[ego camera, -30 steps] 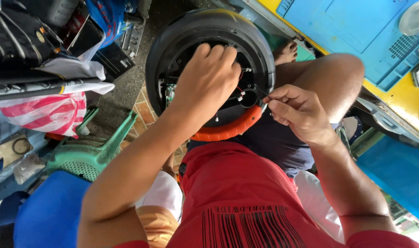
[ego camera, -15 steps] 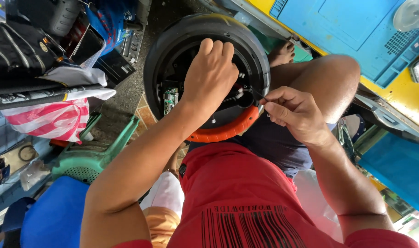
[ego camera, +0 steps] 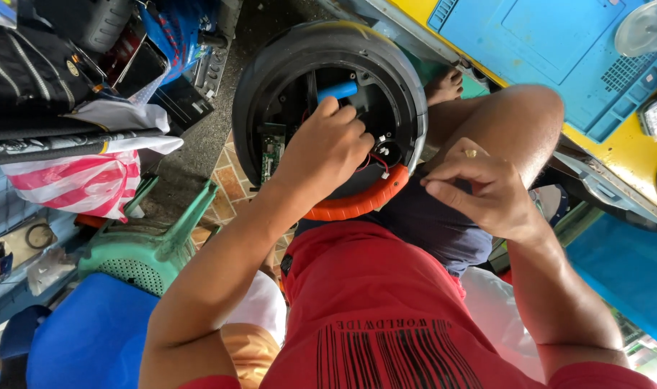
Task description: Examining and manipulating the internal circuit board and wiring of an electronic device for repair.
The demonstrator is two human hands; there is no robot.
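Looking down from the head camera, the left hand [ego camera: 328, 155] reaches into the open round housing [ego camera: 271, 65], a black wheel-shaped shell with an orange band [ego camera: 357, 205] along its lower edge, propped against the person's knee [ego camera: 519, 122]. The fingers of that hand are curled closed around a blue cylinder [ego camera: 339, 90], which pokes out just above the knuckles; its long axis runs roughly sideways across the housing, tilted a little upward to the right, and it lies at the far side of the hand, toward the hub of the shell. A small green circuit board [ego camera: 272, 153] sits inside the shell just left of the wrist, and red wires [ego camera: 375, 157] show at the hand's right edge, close to a white connector [ego camera: 386, 173]. The right hand [ego camera: 487, 191] is apart from the housing, held over the dark shorts [ego camera: 443, 227] beside the knee, thumb and forefinger pinched together (whether something tiny sits between them I cannot tell, it is too small to see). So the left hand is plainly the nearer one to the cylinder, already gripping it, while the right waits just outside the rim. Around them: a green plastic stool [ego camera: 152, 241] on the floor at the left, a red-and-white striped bag [ego camera: 76, 184] beyond it, and a yellow bench with a blue mat [ego camera: 551, 50] at the upper right.
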